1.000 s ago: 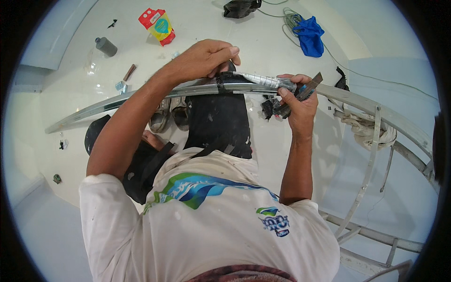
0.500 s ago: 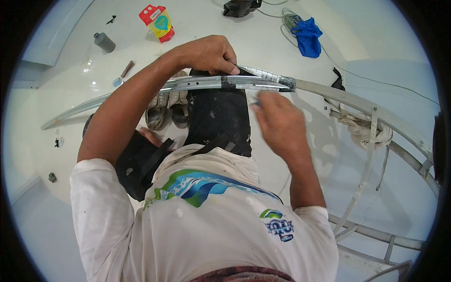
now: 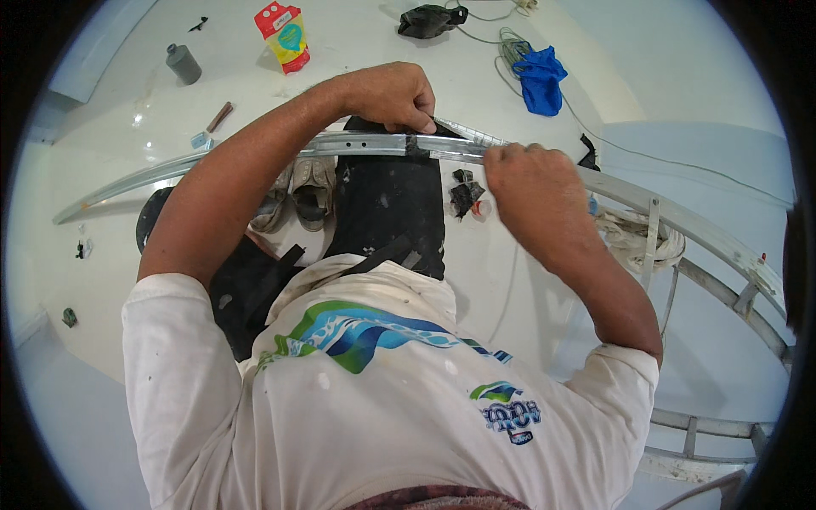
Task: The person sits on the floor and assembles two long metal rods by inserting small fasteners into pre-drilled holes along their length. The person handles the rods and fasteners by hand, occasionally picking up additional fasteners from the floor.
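A long, curved, shiny metal channel (image 3: 365, 145) with small holes lies across my raised leg in dark trousers. Dark tape (image 3: 411, 144) wraps round it near the middle. A thin strip with printed marks (image 3: 467, 132) slants along its far side. My left hand (image 3: 393, 95) is closed at the channel's far edge, thumb beside the tape; its curled fingertips are hidden. Farther right, my right hand (image 3: 540, 187) wraps over the channel, covering the place where it meets a dull, curved metal frame (image 3: 629, 191).
Crumpled black scraps (image 3: 464, 194) lie by my leg. Around are shoes (image 3: 312, 191), a grey bottle (image 3: 183, 65), a red and yellow packet (image 3: 284, 38), a black bag (image 3: 429, 21), a blue cloth bag (image 3: 541, 81) by coiled cable, and a bundled pale cloth (image 3: 637, 242).
My right hand, blurred below the channel before, has moved up and right and now closes over it. The black scraps show beside my leg. My left hand stays by the tape.
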Demonstrator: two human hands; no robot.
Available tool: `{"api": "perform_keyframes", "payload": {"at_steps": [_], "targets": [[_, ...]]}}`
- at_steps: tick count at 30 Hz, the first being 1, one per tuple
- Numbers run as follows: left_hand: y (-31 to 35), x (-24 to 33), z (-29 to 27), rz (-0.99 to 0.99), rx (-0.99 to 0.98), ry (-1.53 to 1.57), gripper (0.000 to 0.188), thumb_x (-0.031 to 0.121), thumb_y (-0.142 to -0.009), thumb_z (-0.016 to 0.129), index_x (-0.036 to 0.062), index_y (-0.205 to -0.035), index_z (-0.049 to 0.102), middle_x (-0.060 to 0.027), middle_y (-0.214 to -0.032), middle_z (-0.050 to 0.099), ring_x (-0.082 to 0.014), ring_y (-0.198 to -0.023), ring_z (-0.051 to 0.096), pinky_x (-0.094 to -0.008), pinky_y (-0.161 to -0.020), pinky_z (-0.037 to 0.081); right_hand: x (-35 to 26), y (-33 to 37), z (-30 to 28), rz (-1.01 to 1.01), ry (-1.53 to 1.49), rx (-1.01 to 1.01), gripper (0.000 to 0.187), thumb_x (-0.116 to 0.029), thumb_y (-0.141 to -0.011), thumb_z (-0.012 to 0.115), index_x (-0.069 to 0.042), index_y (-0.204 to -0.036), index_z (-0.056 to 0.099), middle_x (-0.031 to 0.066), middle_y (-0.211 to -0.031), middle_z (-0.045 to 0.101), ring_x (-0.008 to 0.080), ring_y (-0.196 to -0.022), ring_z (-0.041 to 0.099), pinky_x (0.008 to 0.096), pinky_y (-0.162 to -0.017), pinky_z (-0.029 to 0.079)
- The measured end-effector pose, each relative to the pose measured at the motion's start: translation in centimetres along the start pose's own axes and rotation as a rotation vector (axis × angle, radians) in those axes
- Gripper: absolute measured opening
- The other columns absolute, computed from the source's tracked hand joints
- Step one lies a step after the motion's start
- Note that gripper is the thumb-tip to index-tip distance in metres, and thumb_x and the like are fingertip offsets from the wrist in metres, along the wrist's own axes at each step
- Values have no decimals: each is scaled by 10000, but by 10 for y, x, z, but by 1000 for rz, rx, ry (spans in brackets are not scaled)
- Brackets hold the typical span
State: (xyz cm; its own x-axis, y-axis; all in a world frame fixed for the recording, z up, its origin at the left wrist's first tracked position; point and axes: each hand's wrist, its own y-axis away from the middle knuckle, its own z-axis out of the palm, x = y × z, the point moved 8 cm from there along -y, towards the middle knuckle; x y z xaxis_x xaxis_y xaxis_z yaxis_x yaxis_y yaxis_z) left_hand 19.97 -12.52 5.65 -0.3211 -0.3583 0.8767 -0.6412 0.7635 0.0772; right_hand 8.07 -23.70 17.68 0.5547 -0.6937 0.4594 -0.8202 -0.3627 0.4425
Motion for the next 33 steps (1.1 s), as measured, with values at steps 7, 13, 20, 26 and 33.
{"api": "perform_keyframes", "payload": {"at_steps": [7,13,20,26,33], "targets": [[-3,0,3,96,35,-14,204,215,-944,860,20,-976,806,-68,-821,757,-128,-644,651,-303,-595,500,46,14,13,297,-523,498,472,-305,-886,907,-75,-1267,750,134,-1163,753,316,-960,781,463,-813,624],[42,-6,-28,145,311,12,178,90,-956,820,44,-973,650,-60,-1189,703,-184,-959,723,-377,-890,609,40,4,59,353,-624,498,538,-336,-884,930,-70,-1313,744,133,-1297,735,296,-905,786,438,-797,623],[77,33,11,185,215,-398,286,86,-901,867,172,-1171,829,-66,-1130,684,-266,-1050,706,-419,-886,603,37,4,48,303,-738,551,482,-393,-946,871,-64,-1258,707,160,-1137,696,319,-901,775,453,-776,623],[77,41,17,242,231,-548,175,101,-927,840,70,-1079,759,-102,-1123,667,-283,-1036,708,-458,-898,592,39,10,35,277,-782,560,409,-394,-990,822,-60,-1186,691,146,-1083,684,339,-867,755,464,-748,610],[88,12,11,126,368,-179,349,117,-898,859,48,-1175,657,-136,-1109,658,-317,-1054,690,-458,-924,563,9,-2,34,104,-592,304,305,-335,-1109,660,-42,-1156,733,192,-966,744,381,-903,769,518,-770,601]]}}
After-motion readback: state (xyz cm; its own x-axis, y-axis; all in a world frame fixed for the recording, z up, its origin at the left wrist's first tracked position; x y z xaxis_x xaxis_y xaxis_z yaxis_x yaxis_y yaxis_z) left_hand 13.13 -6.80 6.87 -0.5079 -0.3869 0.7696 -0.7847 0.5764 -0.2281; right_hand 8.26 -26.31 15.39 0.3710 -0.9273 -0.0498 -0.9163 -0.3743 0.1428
